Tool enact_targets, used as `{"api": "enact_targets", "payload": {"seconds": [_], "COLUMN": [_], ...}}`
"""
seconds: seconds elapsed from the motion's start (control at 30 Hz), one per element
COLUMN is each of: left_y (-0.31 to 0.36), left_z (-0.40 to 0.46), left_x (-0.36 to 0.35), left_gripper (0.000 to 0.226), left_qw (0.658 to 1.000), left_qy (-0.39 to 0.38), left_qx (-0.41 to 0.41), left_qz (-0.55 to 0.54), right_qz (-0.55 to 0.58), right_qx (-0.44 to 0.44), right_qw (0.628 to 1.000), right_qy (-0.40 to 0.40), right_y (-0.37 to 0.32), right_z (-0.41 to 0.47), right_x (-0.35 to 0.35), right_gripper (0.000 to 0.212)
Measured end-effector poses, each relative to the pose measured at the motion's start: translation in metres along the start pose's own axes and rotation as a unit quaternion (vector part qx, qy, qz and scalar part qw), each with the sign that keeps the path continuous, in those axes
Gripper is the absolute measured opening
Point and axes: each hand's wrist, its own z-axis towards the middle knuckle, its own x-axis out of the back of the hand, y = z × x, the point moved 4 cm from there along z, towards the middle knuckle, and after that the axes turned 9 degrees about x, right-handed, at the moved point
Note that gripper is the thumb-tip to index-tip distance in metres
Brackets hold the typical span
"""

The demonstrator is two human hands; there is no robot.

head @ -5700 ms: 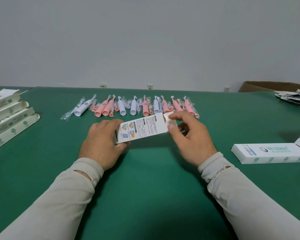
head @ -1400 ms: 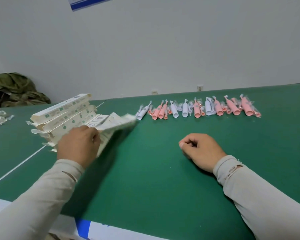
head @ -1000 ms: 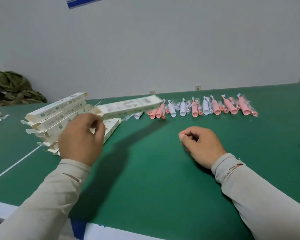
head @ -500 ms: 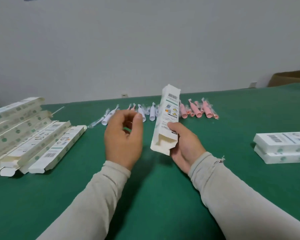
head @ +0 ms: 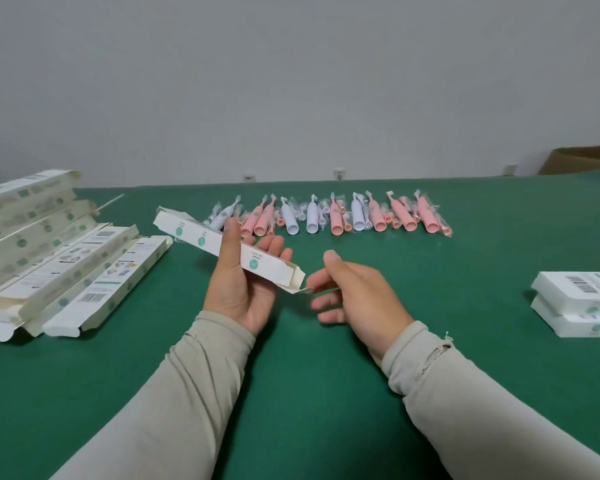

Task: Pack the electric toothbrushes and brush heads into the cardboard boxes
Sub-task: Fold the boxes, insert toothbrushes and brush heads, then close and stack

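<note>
My left hand (head: 243, 289) holds a long white cardboard box (head: 201, 239) with green dots, thumb across its top and fingers beneath. The box lies slanted above the table, its open flapped end pointing right. My right hand (head: 357, 294) hovers just right of that end, fingers loosely spread near the flap and holding nothing. A row of pink and white electric toothbrushes (head: 333, 218) in clear wrappers, with small brush heads between them, lies across the table behind my hands.
A heap of open, unfilled white boxes (head: 59, 261) lies at the left on the green table (head: 309, 358). Two closed boxes (head: 579, 306) are stacked at the right edge. A brown carton (head: 586, 159) stands at the far right by the wall.
The box has passed from my right hand to my left and tipped from upright to nearly flat. My right hand has let go and now hovers at its open end.
</note>
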Motion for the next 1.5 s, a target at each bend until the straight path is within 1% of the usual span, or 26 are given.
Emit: {"api": "enact_targets", "payload": {"seconds": [0.1,0.17,0.23,0.3,0.43,0.53,0.6,0.7,0.8,0.83,0.9,0.97,1.03,1.07,1.1,1.13,1.2,1.3,1.37,1.43,1.5], "left_y": [0.001,-0.002,-0.006,-0.010,-0.017,-0.021,-0.023,-0.025,-0.029,-0.030,-0.030,-0.028,-0.026,-0.025,-0.024,-0.023,-0.023,-0.028,-0.030,-0.028,-0.027], "left_z": [0.000,0.000,-0.001,-0.003,-0.004,-0.004,-0.004,-0.005,-0.004,-0.004,-0.003,-0.003,-0.003,-0.003,-0.002,-0.002,-0.002,-0.004,-0.003,-0.002,-0.003], "left_x": [-0.005,-0.009,-0.012,-0.016,-0.018,-0.019,-0.019,-0.022,-0.021,-0.021,-0.019,-0.018,-0.017,-0.015,-0.014,-0.014,-0.017,-0.021,-0.019,-0.018,-0.019], "left_gripper": [0.066,0.063,0.063,0.069,0.072,0.066,0.056,0.042,0.029,0.029,0.042,0.053,0.072,0.083,0.090,0.088,0.071,0.046,0.034,0.031,0.029], "left_qw": [1.000,0.999,0.998,0.997,0.997,0.997,0.997,0.995,0.992,0.991,0.991,0.991,0.992,0.994,0.994,0.994,0.991,0.985,0.988,0.990,0.990], "left_qy": [-0.020,-0.038,-0.055,-0.068,-0.078,-0.072,-0.072,-0.100,-0.116,-0.116,-0.108,-0.104,-0.086,-0.074,-0.070,-0.077,-0.105,-0.147,-0.138,-0.117,-0.115], "left_qx": [0.010,0.015,0.015,0.007,0.000,0.013,0.022,0.021,0.043,0.058,0.077,0.085,0.088,0.084,0.079,0.075,0.076,0.086,0.075,0.074,0.075], "left_qz": [0.009,0.025,0.022,0.028,0.014,0.019,0.021,0.022,0.012,0.009,-0.001,-0.008,-0.005,-0.004,-0.006,-0.010,-0.019,-0.013,-0.012,-0.021,-0.031], "right_qz": [-0.002,-0.005,-0.009,-0.014,-0.045,-0.067,-0.072,-0.080,-0.092,-0.096,-0.096,-0.111,-0.166,-0.198,-0.220,-0.229,-0.220,-0.199,-0.199,-0.206,-0.213], "right_qx": [0.009,0.026,0.054,0.095,0.158,0.170,0.168,0.184,0.201,0.205,0.220,0.244,0.274,0.286,0.293,0.299,0.310,0.325,0.337,0.345,0.351], "right_qw": [1.000,0.999,0.998,0.995,0.986,0.983,0.982,0.978,0.974,0.973,0.970,0.963,0.945,0.935,0.927,0.924,0.924,0.924,0.920,0.916,0.911], "right_qy": [-0.025,-0.030,-0.028,-0.017,0.014,0.032,0.042,0.058,0.053,0.045,0.025,-0.016,-0.063,-0.075,-0.076,-0.069,-0.043,0.001,0.019,0.023,0.019], "right_y": [0.001,-0.002,-0.005,-0.007,-0.009,-0.009,-0.008,-0.011,-0.015,-0.017,-0.021,-0.025,-0.028,-0.027,-0.027,-0.027,-0.028,-0.031,-0.032,-0.031,-0.031], "right_z": [-0.002,-0.003,-0.005,-0.007,-0.008,-0.007,-0.007,-0.009,-0.011,-0.012,-0.013,-0.016,-0.019,-0.019,-0.019,-0.019,-0.017,-0.017,-0.016,-0.016,-0.016], "right_x": [-0.006,-0.008,-0.008,-0.007,-0.004,-0.001,0.000,0.002,0.000,-0.001,-0.002,-0.002,-0.006,-0.007,-0.008,-0.009,-0.007,0.000,0.002,0.003,0.003], "right_gripper": [0.046,0.041,0.040,0.042,0.021,0.018,0.017,0.017,0.016,0.015,0.010,0.003,0.015,0.020,0.021,0.020,0.016,0.025,0.019,0.013,0.013]}}
